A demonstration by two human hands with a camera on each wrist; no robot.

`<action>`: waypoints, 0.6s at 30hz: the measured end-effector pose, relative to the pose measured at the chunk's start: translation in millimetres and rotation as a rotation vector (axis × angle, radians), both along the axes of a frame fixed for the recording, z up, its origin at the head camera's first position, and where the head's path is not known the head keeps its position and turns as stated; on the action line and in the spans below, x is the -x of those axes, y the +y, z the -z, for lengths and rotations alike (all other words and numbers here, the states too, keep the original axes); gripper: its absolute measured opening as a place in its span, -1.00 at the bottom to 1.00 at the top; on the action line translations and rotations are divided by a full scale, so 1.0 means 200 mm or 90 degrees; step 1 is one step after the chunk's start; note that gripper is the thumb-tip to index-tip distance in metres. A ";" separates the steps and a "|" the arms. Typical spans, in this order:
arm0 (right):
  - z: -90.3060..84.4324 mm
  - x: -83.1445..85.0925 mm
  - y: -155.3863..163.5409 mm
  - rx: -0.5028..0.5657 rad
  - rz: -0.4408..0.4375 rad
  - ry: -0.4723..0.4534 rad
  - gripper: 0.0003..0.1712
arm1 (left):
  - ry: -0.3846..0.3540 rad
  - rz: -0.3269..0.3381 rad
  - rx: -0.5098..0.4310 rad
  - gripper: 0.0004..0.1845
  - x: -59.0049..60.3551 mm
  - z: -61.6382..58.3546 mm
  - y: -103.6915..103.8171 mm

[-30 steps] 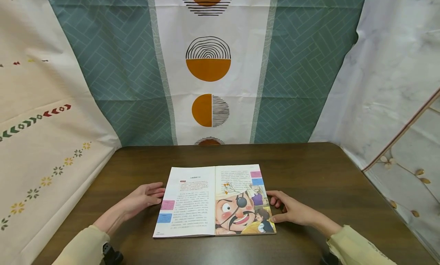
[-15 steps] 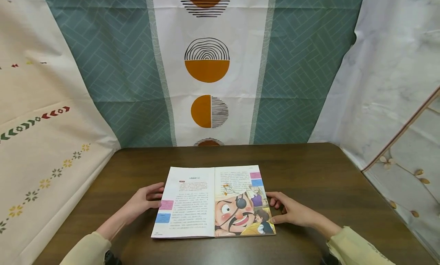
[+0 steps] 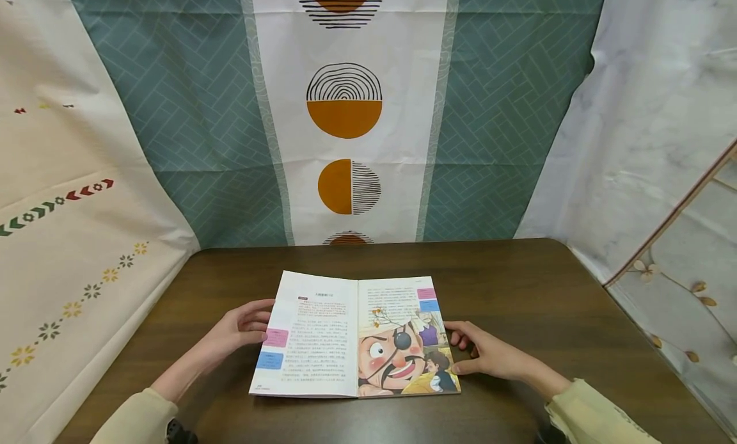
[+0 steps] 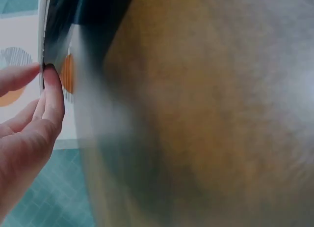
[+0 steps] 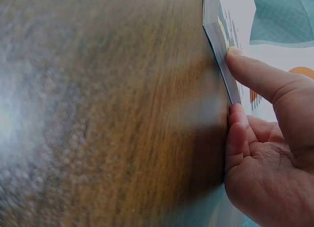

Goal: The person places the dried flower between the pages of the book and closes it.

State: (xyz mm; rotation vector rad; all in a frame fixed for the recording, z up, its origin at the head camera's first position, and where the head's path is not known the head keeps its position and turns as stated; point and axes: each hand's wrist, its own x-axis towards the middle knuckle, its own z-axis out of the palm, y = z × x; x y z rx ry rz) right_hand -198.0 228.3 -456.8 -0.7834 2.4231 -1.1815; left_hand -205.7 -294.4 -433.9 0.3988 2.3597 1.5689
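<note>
An open book (image 3: 313, 338) with printed text on both pages lies on the table. A cartoon pirate with an eye patch fills much of its right page. My left hand (image 3: 236, 332) pinches the book's left edge between thumb and fingers, and that side stands raised off the wood. In the left wrist view the thumb and a fingertip (image 4: 51, 74) meet on either side of the thin edge. On the opposite side, my right hand (image 3: 492, 354) holds the right edge, thumb on top and the other fingers curled against the side, as the right wrist view shows.
The dark brown wooden table (image 3: 489, 271) has rounded far corners. Behind it hangs a green and white cloth (image 3: 397, 194) with orange circles. A cream patterned cloth (image 3: 75, 252) drapes at the left and a marbled white one (image 3: 622, 175) at the right.
The book's left side has risen a little from the table, lifted by my left hand, which moved slightly up. My right hand has stayed in place. The head view shifted slightly.
</note>
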 end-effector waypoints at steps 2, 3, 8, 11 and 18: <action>0.00 0.00 0.00 0.006 -0.006 0.004 -0.11 | 0.027 0.016 0.015 -0.24 0.00 -0.03 0.01; 0.00 0.00 0.00 0.009 -0.009 0.005 -0.11 | 0.043 0.023 0.022 -0.25 0.00 -0.05 0.01; 0.00 0.00 0.00 0.011 -0.009 0.006 -0.11 | 0.094 0.040 0.043 -0.28 0.01 -0.15 0.04; 0.00 0.00 0.00 0.008 -0.006 0.004 -0.10 | 0.125 0.047 0.042 -0.31 0.02 -0.19 0.07; 0.01 0.00 0.01 -0.002 0.003 -0.001 -0.09 | 0.255 0.053 0.058 -0.43 0.05 -0.23 0.12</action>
